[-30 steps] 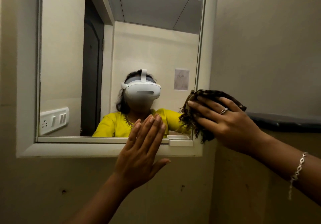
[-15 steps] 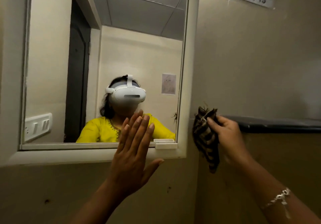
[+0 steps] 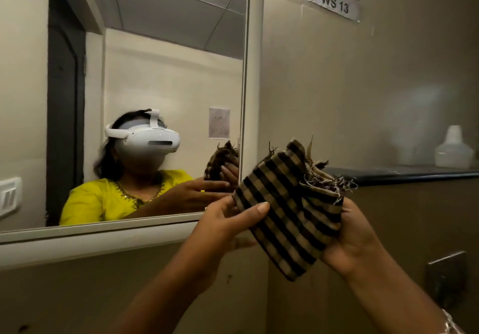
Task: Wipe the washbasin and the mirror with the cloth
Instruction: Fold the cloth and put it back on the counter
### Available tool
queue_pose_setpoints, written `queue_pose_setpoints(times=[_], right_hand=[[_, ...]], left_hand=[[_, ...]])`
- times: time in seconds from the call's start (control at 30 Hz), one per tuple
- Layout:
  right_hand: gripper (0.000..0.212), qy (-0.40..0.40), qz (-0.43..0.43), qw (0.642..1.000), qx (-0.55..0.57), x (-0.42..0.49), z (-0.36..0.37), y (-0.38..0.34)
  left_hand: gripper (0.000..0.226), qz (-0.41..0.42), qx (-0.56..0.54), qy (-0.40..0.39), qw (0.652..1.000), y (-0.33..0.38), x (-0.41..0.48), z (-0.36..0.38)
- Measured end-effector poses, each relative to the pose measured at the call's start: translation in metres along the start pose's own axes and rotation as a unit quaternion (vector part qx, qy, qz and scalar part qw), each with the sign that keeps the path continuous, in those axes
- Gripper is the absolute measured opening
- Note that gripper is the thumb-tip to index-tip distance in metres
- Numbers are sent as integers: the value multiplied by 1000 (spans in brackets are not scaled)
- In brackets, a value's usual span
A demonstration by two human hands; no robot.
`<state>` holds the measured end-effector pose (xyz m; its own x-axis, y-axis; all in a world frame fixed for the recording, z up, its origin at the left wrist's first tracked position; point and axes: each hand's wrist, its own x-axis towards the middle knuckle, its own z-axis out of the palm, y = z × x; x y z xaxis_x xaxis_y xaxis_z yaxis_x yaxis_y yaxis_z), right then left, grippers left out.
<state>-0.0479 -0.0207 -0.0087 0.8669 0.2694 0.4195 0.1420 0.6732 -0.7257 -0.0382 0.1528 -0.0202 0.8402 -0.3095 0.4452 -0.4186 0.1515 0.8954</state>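
Cloth (image 3: 290,212), checked dark and tan, folded into a thick pad with frayed threads at its top edge; centre right of the frame, held in the air just right of the mirror's lower right corner, not touching the glass.
Left hand (image 3: 228,219): thumb laid over the cloth's left edge, fingers behind it, pinching that side.
Right hand (image 3: 355,240): cupped under and behind the cloth's right edge, gripping it; a bracelet shows at the wrist, bottom right.
Mirror (image 3: 155,74): fills the upper left of the frame, set in a pale frame (image 3: 255,74); it reflects the person, both hands and the cloth.
Label "WS 13" (image 3: 334,3): upper right, on the wall.
Ledge (image 3: 404,173): dark, right of centre; pale bottle (image 3: 453,149) standing on it at the far right edge, blurred, so I take it for a cleaner bottle only tentatively.
Washbasin: not in view; I cannot say how it stands.

Step in hand, as I judge it: refolding the pad for the next pass.
Risks I would log: loose folds could fall open under a one-handed grip, dragging fringe across the glass and leaving lint; a wide sweep to the right could knock the bottle off the ledge.
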Motion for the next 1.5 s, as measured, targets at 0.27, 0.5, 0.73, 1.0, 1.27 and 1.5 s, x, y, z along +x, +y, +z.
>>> queue_pose_setpoints(times=[0.27, 0.5, 0.73, 1.0, 1.27, 1.5], right_hand=[[49, 17, 48, 993, -109, -15, 13, -20], [50, 8, 70, 930, -361, 0, 9, -70], [48, -21, 65, 867, -493, 30, -1, -140], [21, 7, -6, 750, -661, 76, -24, -214], [31, 16, -117, 720, -683, 142, -72, -215], [48, -20, -129, 704, -698, 159, -140, -180]], left_hand=[[17, -23, -1, 17, 1000, 28, 2, -1], [15, 12, 50, 3, 999, 54, 19, 14], [27, 41, 118, -5, 992, 81, 63, 42], [20, 99, 163, 12, 981, 96, 137, 88], [14, 187, 222, 113, 950, 60, 203, 105], [10, 203, 400, 124, 885, 6, 223, 95]])
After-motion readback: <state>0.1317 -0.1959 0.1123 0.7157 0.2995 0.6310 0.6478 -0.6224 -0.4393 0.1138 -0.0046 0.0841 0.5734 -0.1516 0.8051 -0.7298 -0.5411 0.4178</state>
